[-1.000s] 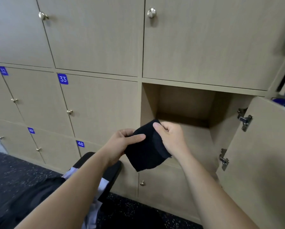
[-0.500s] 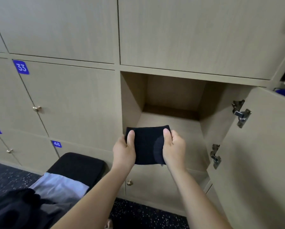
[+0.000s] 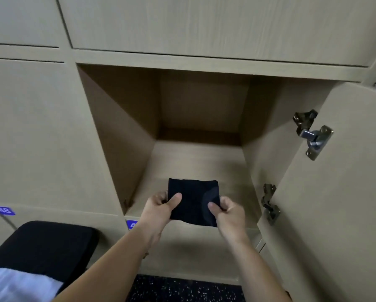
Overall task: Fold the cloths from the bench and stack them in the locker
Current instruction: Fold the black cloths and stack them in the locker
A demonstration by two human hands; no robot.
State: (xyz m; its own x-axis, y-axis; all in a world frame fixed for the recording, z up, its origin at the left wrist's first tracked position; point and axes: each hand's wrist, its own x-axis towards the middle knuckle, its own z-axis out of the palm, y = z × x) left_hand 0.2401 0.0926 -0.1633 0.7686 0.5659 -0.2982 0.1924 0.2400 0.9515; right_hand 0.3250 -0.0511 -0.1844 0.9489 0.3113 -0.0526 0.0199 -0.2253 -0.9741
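A folded black cloth (image 3: 192, 201) is held flat over the front lip of the open locker (image 3: 195, 162). My left hand (image 3: 160, 209) pinches its left edge, thumb on top. My right hand (image 3: 228, 211) pinches its right edge the same way. The locker's wooden floor behind the cloth is bare. At the lower left stands the black padded bench (image 3: 47, 245) with a white cloth (image 3: 19, 284) lying on it.
The locker's door (image 3: 339, 192) stands open on the right, with two metal hinges (image 3: 313, 136) on its inner side. Shut locker doors surround the opening; a blue number tag (image 3: 3, 210) marks one at the left. Dark speckled floor (image 3: 182, 288) lies below.
Both hands have carried the black cloth forward to the locker's opening. The view has moved closer, and the locker now fills the frame.
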